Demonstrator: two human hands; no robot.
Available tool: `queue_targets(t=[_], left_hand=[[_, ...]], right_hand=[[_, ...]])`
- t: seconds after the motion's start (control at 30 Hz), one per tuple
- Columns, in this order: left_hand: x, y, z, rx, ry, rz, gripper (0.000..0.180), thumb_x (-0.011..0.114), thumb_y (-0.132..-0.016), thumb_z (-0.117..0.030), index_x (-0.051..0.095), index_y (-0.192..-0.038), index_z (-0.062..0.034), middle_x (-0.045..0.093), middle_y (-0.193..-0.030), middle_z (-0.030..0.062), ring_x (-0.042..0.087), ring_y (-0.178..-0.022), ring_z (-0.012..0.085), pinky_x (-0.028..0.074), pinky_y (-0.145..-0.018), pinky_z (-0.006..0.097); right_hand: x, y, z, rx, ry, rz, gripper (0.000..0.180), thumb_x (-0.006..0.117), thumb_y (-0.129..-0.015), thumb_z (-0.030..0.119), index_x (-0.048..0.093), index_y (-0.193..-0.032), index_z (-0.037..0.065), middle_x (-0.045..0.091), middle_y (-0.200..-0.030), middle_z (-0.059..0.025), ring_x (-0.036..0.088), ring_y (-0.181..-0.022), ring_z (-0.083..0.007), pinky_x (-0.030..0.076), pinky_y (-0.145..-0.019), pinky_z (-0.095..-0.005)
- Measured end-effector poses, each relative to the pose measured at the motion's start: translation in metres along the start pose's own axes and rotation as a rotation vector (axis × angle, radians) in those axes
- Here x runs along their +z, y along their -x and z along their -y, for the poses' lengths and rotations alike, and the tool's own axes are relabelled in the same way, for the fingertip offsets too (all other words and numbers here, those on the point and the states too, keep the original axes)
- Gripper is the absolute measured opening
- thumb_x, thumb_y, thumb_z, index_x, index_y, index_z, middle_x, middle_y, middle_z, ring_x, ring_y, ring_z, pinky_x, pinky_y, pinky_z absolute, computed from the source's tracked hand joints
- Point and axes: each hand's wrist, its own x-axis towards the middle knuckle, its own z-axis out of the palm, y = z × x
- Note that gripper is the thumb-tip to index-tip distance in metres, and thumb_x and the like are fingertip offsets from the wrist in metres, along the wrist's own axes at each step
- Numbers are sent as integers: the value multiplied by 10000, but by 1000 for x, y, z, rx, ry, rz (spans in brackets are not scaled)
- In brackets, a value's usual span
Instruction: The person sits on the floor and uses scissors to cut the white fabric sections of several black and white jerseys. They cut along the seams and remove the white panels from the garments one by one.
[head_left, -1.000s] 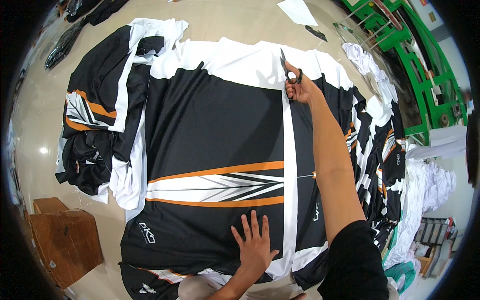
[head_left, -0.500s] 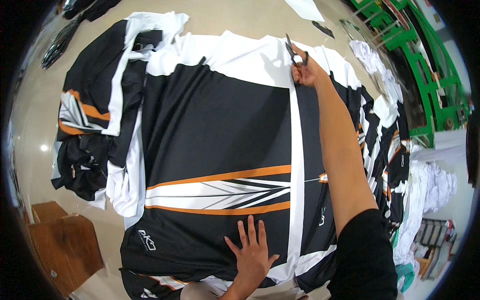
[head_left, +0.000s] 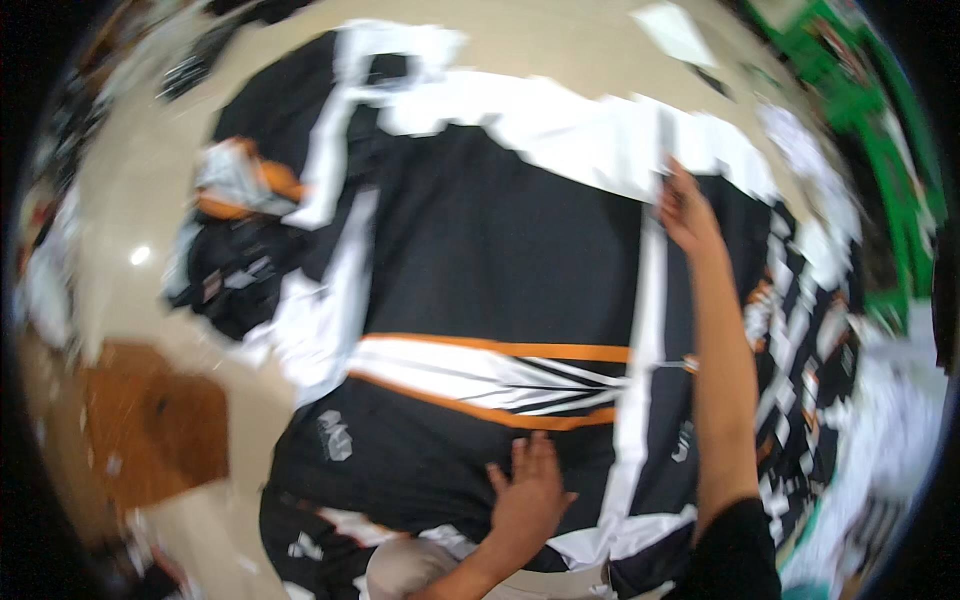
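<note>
A large printed fabric sheet (head_left: 510,250), mostly black with white and orange bands, is spread on the floor. My left hand (head_left: 530,500) lies flat on its black lower part, fingers stretched, just below the orange-edged stripe. Farther off, my right hand (head_left: 688,212) is closed around scissors (head_left: 664,172), which are blurred and partly covered by the fingers. It is at the upper end of a long white strip (head_left: 650,300) that runs down the sheet, near the white upper border. Whether the blades touch the cloth I cannot tell.
Bunched black, white and orange fabric (head_left: 240,270) lies at the left. A brown box-like piece (head_left: 155,425) stands at the lower left. More printed cloth (head_left: 800,350) and white fabric (head_left: 890,430) lie along the right, below a green metal frame (head_left: 880,150). White paper (head_left: 675,35) is at the top.
The whole view has shifted, so the sheet appears farther right. My right hand has drawn nearer along the white strip with the scissors. My left hand stays flat on the cloth.
</note>
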Motion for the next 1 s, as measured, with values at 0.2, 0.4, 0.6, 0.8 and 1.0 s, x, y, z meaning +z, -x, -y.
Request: queue_targets(t=[0.2,0.4,0.6,0.8,1.0], left_hand=[[12,4,4,-11,-9,-16,831,720,-902,-318,306,-1478,115,178,-1643,244,264,-1492,451,372,-1034,753],[-9,11,25,-110,94,-123,871,840,-743,-399,476,-1364,92,518,-1416,230,416,-1403,439,329,-1074,734],[-27,50,43,-563,-131,-324,1084,910,-647,-479,373,-1547,-202,117,-1675,168,149,-1470,574,270,-985,862],[61,83,72,-545,-163,-142,998,900,-696,-257,347,-1525,-201,179,-1629,191,492,-1286,563,558,-905,588],[33,59,91,-93,-251,-104,445,828,-638,-183,754,-1025,25,737,-1047,249,736,-1004,309,590,-865,434]], right_hand=[[-61,235,-58,37,6,-280,398,539,-1065,300,528,-1429,139,523,-885,27,495,-687,-41,404,-533,-182],[-9,475,-80,61,142,-404,400,543,-1052,395,521,-776,106,440,-541,-17,411,-380,-141,324,-347,-280],[-29,603,-67,67,407,-284,374,549,-1051,371,525,-795,100,433,-537,-13,416,-379,-139,331,-339,-291],[9,618,-15,-110,30,-287,404,556,-1047,390,523,-803,70,450,-577,0,458,-439,-126,375,-403,-285],[6,660,-2,-159,159,-250,389,576,-1038,386,533,-810,74,482,-561,-1,483,-427,-114,395,-394,-262]])
